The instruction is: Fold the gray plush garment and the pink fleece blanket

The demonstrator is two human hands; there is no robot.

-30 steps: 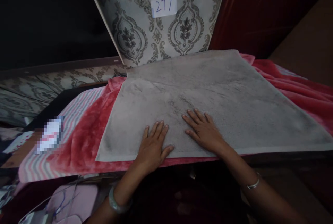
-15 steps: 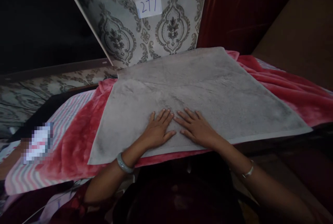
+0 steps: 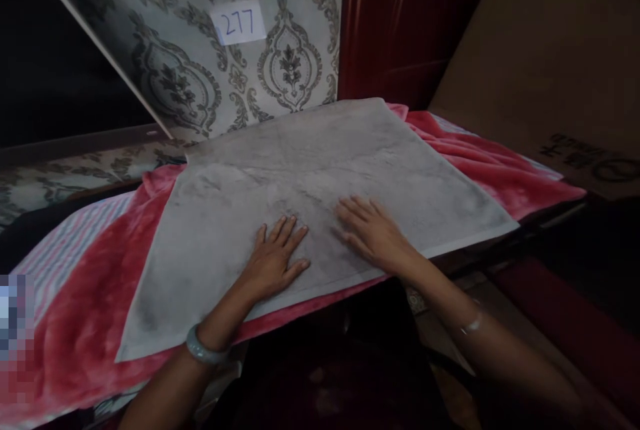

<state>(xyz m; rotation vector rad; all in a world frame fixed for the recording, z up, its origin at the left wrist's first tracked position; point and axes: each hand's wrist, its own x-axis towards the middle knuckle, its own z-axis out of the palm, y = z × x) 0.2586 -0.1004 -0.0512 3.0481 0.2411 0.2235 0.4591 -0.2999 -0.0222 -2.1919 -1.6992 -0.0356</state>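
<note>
The fingers (image 3: 283,230) of the left hand (image 3: 273,260) lie spread and flat, grasping nothing, palm pressed down on the grey towel (image 3: 320,183) near its front edge; the right hand (image 3: 373,233) rests the same way just beside it at 3 o'clock, fingers released and fanned toward 11 o'clock, so both palms seem placed to hold the cloth flat and smooth against what lies beneath. The towel is spread open across a red blanket (image 3: 90,310), which shows beyond it at 9 and 3 o'clock and likely serves as soft padding. At 12 o'clock a patterned panel (image 3: 200,63) leans upright, bearing a paper label (image 3: 239,22) marked 277; a brown cardboard box (image 3: 545,70) stands at 2 o'clock
</note>
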